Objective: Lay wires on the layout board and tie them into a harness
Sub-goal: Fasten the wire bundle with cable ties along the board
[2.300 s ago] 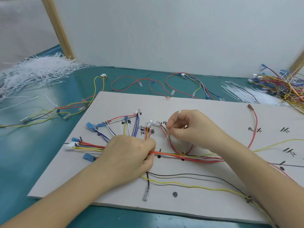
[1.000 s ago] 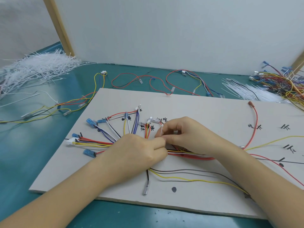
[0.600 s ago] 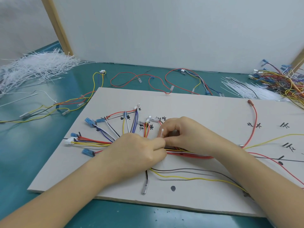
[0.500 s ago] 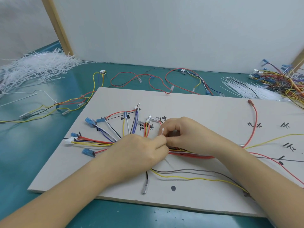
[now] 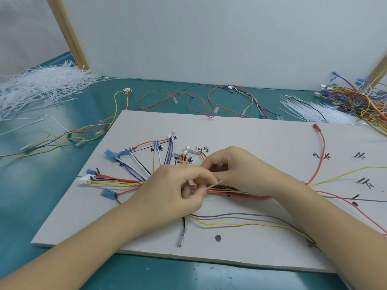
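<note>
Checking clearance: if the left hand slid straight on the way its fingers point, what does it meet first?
Most likely the right hand, directly ahead of the left hand over the bundled coloured wires; depth between them is unclear.

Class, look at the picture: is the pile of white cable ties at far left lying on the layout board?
No: the tie pile lies on the green table, apart from the board.
</note>
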Demonstrator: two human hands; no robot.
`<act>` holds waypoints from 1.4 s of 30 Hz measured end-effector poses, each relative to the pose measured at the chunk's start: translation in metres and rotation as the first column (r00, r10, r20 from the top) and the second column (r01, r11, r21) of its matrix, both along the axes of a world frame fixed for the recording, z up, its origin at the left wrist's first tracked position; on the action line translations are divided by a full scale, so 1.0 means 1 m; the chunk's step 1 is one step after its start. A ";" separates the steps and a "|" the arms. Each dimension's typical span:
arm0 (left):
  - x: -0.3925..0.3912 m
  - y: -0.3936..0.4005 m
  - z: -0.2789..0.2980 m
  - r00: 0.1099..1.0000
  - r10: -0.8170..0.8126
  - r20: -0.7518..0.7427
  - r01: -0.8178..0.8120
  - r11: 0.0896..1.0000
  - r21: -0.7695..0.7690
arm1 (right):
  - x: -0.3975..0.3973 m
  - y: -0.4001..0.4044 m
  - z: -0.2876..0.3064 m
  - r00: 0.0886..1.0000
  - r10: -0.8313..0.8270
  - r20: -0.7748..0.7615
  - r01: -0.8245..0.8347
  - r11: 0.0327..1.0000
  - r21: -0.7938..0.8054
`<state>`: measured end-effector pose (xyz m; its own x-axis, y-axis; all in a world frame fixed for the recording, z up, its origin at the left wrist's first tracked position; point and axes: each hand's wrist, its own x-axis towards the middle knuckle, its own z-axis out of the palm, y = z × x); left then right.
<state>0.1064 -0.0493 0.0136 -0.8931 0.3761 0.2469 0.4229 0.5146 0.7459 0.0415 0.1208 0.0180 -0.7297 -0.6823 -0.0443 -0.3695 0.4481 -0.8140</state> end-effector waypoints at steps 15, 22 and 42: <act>0.000 -0.012 0.004 0.927 -0.344 -0.146 0.247 0.857 -0.452 | 0.003 -0.006 0.000 0.983 -0.102 -0.150 0.113 0.991 0.069; -0.001 -0.007 -0.004 0.998 0.058 -0.009 -0.059 0.997 -0.042 | 0.001 -0.002 0.002 0.993 -0.071 -0.098 0.071 0.997 -0.002; -0.003 -0.004 -0.007 0.953 0.206 0.221 -0.236 0.964 0.121 | 0.001 -0.002 0.003 0.988 -0.085 -0.129 0.085 0.996 -0.012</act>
